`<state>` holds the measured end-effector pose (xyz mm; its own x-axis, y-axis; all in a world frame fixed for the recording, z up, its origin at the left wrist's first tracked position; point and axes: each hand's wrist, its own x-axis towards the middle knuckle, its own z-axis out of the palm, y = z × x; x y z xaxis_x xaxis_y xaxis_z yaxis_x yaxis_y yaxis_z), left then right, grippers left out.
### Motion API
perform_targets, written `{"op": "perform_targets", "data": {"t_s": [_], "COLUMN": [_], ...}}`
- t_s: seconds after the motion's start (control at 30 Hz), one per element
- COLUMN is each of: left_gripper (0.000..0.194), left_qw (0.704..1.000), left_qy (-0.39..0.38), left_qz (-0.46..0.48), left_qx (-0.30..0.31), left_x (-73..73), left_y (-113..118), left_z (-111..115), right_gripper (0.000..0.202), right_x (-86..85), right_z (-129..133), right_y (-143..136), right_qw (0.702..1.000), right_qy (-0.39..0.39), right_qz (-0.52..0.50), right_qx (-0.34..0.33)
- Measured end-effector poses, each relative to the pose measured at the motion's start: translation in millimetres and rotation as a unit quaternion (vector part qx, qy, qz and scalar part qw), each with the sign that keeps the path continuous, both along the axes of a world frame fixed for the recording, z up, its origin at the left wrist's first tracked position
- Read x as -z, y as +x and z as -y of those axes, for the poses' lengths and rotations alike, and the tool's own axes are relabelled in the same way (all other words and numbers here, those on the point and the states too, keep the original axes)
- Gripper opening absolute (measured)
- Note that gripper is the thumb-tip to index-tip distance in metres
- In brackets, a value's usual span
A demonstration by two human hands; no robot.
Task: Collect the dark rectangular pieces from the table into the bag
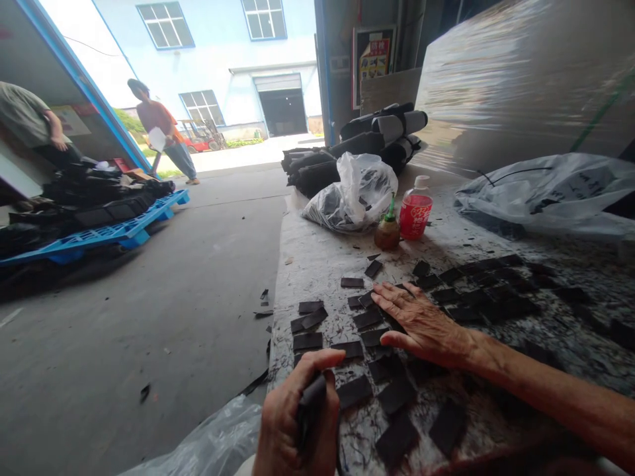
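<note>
My left hand is at the bottom of the view, fingers closed round a stack of black rectangular pieces. My right hand lies flat with fingers spread on the worn grey table, resting on some of the several black rectangular pieces scattered there. More dark pieces spread to the right of that hand.
A clear plastic bag of black scraps, a small brown bottle and a red-labelled bottle stand at the table's far side, before black rolls. Another plastic sheet lies right. Two people stand far left by a blue pallet.
</note>
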<state>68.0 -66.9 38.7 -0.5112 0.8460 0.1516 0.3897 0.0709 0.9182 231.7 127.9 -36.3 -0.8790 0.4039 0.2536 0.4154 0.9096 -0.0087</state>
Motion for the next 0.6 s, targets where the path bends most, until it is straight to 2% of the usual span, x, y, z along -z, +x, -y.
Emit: {"op": "perform_targets", "data": {"t_s": [0.17,0.37,0.5,0.6], "left_gripper": [0.023,0.023,0.025,0.025], "left_qw": [1.0,1.0,0.999,0.999], "left_qy": [-0.007,-0.015,-0.028,-0.03], "left_qz": [0.013,0.013,0.025,0.013], "left_qx": [0.003,-0.011,-0.008,-0.009], "left_x": [0.2,2.6,3.4,2.7], "left_y": [-3,-5,-6,-6], "left_z": [3,7,9,9], "right_gripper": [0.067,0.04,0.026,0.035], "right_x": [-5.4,-29.6,-46.4,-49.4], "right_z": [5,4,22,40], "right_y": [-14,-9,3,4], "right_qw": [0.999,0.992,0.984,0.988], "right_qy": [-0.033,-0.114,-0.156,-0.147], "right_qz": [0.002,-0.047,-0.03,-0.008], "right_qx": [-0.015,-0.024,-0.078,-0.057]}}
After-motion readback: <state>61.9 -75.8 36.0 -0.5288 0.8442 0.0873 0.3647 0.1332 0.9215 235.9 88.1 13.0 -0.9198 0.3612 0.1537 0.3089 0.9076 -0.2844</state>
